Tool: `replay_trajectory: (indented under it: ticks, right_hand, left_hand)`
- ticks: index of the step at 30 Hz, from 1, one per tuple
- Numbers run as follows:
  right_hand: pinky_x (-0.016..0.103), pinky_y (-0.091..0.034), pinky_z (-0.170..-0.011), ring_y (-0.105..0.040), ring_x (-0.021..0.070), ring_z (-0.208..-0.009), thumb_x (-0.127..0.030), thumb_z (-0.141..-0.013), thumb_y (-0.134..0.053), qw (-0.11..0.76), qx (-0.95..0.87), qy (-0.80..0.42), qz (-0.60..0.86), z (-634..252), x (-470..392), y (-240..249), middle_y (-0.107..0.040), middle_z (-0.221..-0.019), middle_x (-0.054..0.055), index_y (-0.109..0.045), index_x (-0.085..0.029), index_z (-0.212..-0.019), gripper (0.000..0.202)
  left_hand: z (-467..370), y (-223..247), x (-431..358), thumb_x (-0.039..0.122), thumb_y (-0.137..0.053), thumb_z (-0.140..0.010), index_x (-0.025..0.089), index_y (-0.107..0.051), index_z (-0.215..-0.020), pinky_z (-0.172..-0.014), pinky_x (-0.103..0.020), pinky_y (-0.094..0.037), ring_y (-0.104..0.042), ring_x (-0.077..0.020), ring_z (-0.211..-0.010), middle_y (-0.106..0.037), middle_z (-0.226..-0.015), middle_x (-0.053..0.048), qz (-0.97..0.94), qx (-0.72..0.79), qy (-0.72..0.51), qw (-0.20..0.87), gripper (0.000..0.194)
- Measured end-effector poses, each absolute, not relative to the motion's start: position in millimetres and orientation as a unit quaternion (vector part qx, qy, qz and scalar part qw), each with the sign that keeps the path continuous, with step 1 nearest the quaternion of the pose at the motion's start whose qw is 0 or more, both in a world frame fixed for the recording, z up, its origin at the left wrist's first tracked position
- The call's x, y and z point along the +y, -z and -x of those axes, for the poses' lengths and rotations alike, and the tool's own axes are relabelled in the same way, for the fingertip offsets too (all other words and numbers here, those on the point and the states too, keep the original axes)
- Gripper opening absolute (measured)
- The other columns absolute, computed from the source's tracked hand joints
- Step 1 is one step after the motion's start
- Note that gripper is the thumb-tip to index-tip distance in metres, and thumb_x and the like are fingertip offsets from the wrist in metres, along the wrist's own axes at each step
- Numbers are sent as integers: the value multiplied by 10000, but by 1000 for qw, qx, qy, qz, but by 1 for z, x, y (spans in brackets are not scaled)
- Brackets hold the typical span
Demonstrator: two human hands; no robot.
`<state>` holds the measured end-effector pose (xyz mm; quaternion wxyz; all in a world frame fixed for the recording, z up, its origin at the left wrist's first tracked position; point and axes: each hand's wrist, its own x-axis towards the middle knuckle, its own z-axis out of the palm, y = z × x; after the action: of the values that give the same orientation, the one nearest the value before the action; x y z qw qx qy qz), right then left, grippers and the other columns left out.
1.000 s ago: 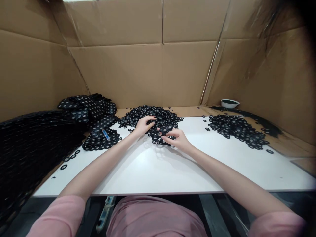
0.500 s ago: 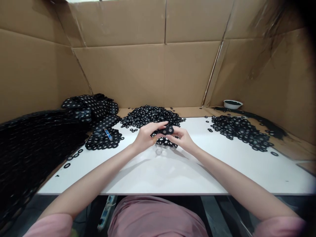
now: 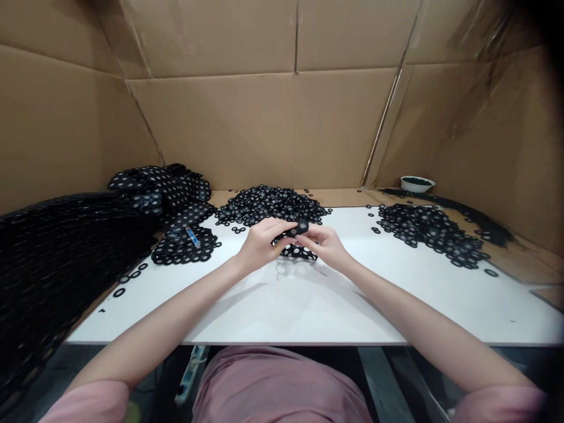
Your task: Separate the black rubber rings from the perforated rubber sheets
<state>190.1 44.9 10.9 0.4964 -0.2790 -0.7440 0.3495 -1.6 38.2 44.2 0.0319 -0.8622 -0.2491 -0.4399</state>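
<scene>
Above the middle of the white table, my left hand (image 3: 263,244) pinches a black perforated sheet (image 3: 298,252) full of round holes, the edge of it bent up between thumb and fingers. My right hand (image 3: 328,247) is closed at the other side of the same piece, fingertips close to my left ones. A round black ring (image 3: 302,227) shows at the top of the piece between both hands. Part of the sheet hangs below the fingers toward the tabletop. Whether the right fingertips hold the ring or the sheet's edge is hidden.
A heap of black rings (image 3: 273,202) lies behind my hands, another ring pile (image 3: 432,235) to the right. Folded perforated sheets (image 3: 167,185) and a large black mass (image 3: 66,264) fill the left. A white bowl (image 3: 416,185) stands at back right; cardboard walls (image 3: 264,129) surround the table (image 3: 282,317).
My fingers have shifted slightly on the black piece, and the ring at its top now sits more upright between them. The view has tilted a little; the piles are unchanged.
</scene>
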Motion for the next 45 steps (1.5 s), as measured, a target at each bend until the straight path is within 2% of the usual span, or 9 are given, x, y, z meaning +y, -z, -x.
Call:
replay_trajectory:
  ticks: [6, 13, 17, 20, 25, 31, 37, 45]
  right_hand:
    - [299, -496, -638, -584, 175, -693, -404, -842, -552, 494, -761, -294, 300, -189, 43, -10, -628, -727, 49, -639, -176, -746, 261]
    - [262, -470, -558, -567, 144, -596, -384, -759, -631, 501, -721, -379, 293, -186, 41, -15, -588, -630, 15, -576, -165, -662, 245]
    - [256, -458, -544, -553, 139, -581, -392, -729, -656, 513, -700, -398, 297, -187, 41, -15, -583, -615, 9, -570, -166, -642, 257]
    - [287, -495, -594, -593, 168, -639, -397, -732, -660, 511, -696, -407, 297, -187, 42, -11, -623, -680, 30, -625, -159, -707, 242]
    - [321, -527, -657, -628, 188, -697, -393, -762, -647, 491, -702, -427, 290, -181, 43, -2, -656, -761, 54, -657, -150, -770, 243]
    - [317, -520, -669, -630, 182, -691, -383, -746, -668, 502, -690, -444, 275, -181, 44, -3, -647, -712, 37, -653, -153, -746, 230]
    - [282, -494, -640, -616, 166, -684, -432, -810, -575, 489, -708, -432, 271, -186, 41, -11, -660, -705, 40, -650, -159, -713, 299]
    - [278, -496, -655, -609, 159, -704, -389, -866, -497, 478, -734, -400, 269, -185, 42, -7, -643, -731, 41, -634, -157, -751, 292]
  left_hand:
    - [0, -46, 36, 357, -637, -802, 195, -701, -952, -740, -276, -502, -666, -189, -828, -723, -926, -65, 843, -299, 441, -69, 229]
    - [-10, -44, 32, 356, -561, -846, 161, -700, -755, -605, -218, -448, -617, -134, -665, -699, -726, -19, 808, -336, 428, -226, 257]
    - [-6, -43, 53, 418, -609, -794, 133, -663, -697, -594, -228, -475, -618, -138, -637, -681, -682, -37, 701, -355, 524, -330, 306]
    - [5, -49, 68, 468, -624, -770, 119, -663, -784, -654, -261, -522, -663, -162, -682, -706, -747, -77, 596, -354, 613, -379, 352]
    - [-1, -50, 52, 422, -645, -773, 142, -700, -889, -766, -300, -534, -675, -200, -849, -720, -911, -96, 672, -329, 564, -349, 308]
    - [-17, -38, 34, 350, -624, -804, 176, -730, -912, -692, -260, -523, -667, -181, -780, -728, -887, -65, 746, -327, 507, -281, 231]
    - [-11, -34, 38, 324, -593, -835, 186, -722, -971, -715, -254, -503, -659, -177, -818, -725, -911, -60, 773, -318, 489, -248, 232]
    - [-8, -35, 34, 292, -571, -852, 201, -724, -974, -757, -257, -489, -655, -173, -840, -721, -934, -60, 797, -300, 486, -197, 217]
